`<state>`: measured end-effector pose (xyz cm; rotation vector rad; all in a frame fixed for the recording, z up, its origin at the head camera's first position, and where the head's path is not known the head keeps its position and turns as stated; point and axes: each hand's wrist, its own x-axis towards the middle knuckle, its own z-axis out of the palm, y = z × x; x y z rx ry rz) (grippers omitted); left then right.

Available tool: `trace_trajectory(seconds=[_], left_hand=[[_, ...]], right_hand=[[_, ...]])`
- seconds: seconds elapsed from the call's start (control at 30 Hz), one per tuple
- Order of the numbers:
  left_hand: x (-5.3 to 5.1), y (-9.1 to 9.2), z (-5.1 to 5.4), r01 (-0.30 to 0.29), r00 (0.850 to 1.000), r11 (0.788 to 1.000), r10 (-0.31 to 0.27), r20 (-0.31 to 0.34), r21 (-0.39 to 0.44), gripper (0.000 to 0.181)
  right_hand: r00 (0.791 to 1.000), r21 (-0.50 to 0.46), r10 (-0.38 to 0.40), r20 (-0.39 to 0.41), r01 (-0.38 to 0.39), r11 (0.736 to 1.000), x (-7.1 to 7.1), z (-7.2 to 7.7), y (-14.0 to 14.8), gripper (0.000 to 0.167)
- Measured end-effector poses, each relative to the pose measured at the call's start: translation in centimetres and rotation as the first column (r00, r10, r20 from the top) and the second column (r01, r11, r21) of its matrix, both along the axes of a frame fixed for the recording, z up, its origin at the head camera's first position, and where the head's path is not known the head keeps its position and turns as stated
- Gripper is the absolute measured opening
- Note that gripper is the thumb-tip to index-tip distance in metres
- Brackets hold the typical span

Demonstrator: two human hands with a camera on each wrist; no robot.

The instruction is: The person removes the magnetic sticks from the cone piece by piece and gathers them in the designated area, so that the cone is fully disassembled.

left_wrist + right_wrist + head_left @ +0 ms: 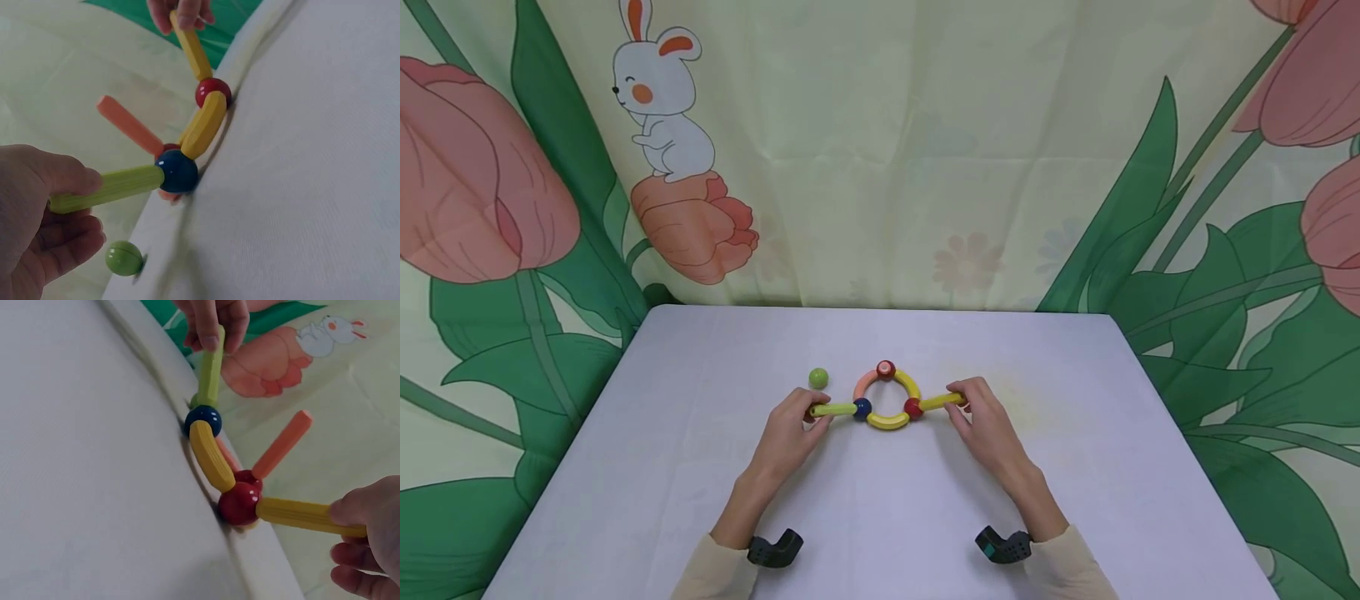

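My left hand (784,429) pinches a green rod (837,409) whose inner end touches a blue ball (862,408). On the other side, my right hand (988,427) pinches a straight yellow rod (936,402) that meets a red ball (913,408). Between these balls lies a curved yellow rod (888,422). A curved orange-pink rod (862,383) and another curved yellow rod (908,382) run back to a far red ball (885,376), closing a ring on the table. From that far ball a straight orange rod (128,124) stands up, seen in both wrist views.
A loose green ball (818,378) sits on the white-covered table (880,517), just beyond my left hand. Behind the table's far edge hangs a curtain (880,167) printed with tulips and a rabbit.
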<state>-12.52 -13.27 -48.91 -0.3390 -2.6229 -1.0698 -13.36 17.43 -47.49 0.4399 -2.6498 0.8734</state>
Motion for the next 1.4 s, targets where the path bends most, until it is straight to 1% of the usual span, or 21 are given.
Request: trace_trajectory(seconds=[0.07, 0.17, 0.43, 0.53, 0.7, 0.83, 0.97, 1.17, 1.3, 1.4], left_hand=[[0.2, -0.3, -0.3, -0.014, 1.000, 1.000, 0.014, 0.012, -0.021, 0.025], [0.5, -0.6, -0.6, -0.027, 0.999, 0.999, 0.029, 0.041, -0.043, 0.022], [1.0, -1.2, -1.7, -0.041, 0.988, 0.992, 0.057, 0.140, -0.116, 0.019], [1.0, -1.4, -2.1, -0.043, 0.985, 0.990, 0.064, 0.162, -0.133, 0.019], [1.1, -1.5, -2.8, -0.039, 0.983, 0.989, 0.063, 0.171, -0.140, 0.019], [1.1, -1.5, -3.2, -0.032, 0.985, 0.989, 0.056, 0.165, -0.148, 0.020], [1.1, -1.5, -3.4, -0.030, 0.985, 0.988, 0.055, 0.165, -0.152, 0.020], [1.1, -1.5, -3.4, -0.036, 0.980, 0.989, 0.063, 0.187, -0.144, 0.022], [1.1, -1.5, -3.4, -0.037, 0.980, 0.990, 0.062, 0.191, -0.136, 0.024], [1.1, -1.5, -3.4, -0.036, 0.979, 0.991, 0.062, 0.194, -0.133, 0.025]], right_hand=[[1.000, 0.013, -0.007, -0.016, 0.007, 1.000, 0.3, -0.3, 0.5, 0.030], [1.000, 0.036, -0.028, -0.007, 0.028, 0.999, 0.7, -0.8, 1.0, 0.027], [0.992, 0.088, -0.080, 0.101, 0.071, 0.994, 1.5, -2.1, 1.7, 0.022], [0.986, 0.097, -0.091, 0.138, 0.078, 0.992, 1.7, -2.6, 1.8, 0.022], [0.977, 0.138, -0.114, 0.180, 0.090, 0.986, 1.7, -3.5, 1.8, 0.022], [0.971, 0.153, -0.131, 0.202, 0.100, 0.983, 1.7, -3.8, 1.7, 0.021], [0.968, 0.157, -0.134, 0.213, 0.102, 0.982, 1.8, -3.8, 1.6, 0.022], [0.972, 0.167, -0.113, 0.205, 0.079, 0.983, 1.5, -3.6, 1.9, 0.027], [0.979, 0.144, -0.083, 0.186, 0.056, 0.988, 1.0, -2.7, 1.9, 0.031], [0.982, 0.130, -0.062, 0.179, 0.039, 0.991, 0.3, -1.8, 1.4, 0.033]])
